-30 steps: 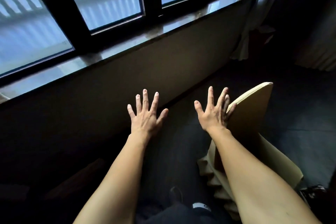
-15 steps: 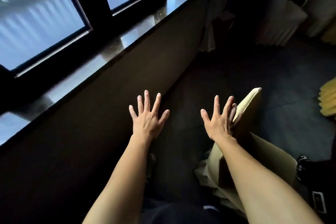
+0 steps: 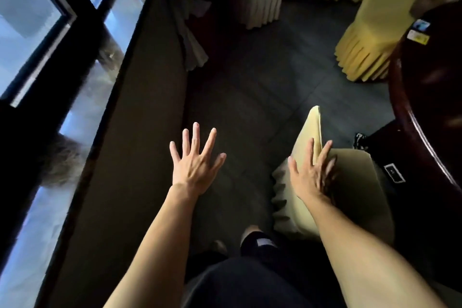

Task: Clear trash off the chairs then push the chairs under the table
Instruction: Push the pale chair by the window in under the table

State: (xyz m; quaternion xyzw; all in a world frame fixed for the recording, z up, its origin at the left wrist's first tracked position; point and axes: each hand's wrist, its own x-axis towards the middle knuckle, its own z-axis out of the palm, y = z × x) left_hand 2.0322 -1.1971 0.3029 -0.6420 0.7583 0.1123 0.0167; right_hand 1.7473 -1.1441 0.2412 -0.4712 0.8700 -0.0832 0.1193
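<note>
Right hand [image 3: 308, 177] nearer chair [image 3: 357, 195], fingers [image 3: 326, 155] blurred

I have turned right: the dark-framed window [image 3: 25, 20] has slid off to the left, and a dark red-brown round wooden table [image 3: 425, 97] has come in at the right, with a yellow pleated-skirt chair [image 3: 370, 20] beyond it. My right hand [image 3: 308, 177] has sunk lower along the backrest of the near pale-yellow cloth-covered chair [image 3: 357, 182].
</note>
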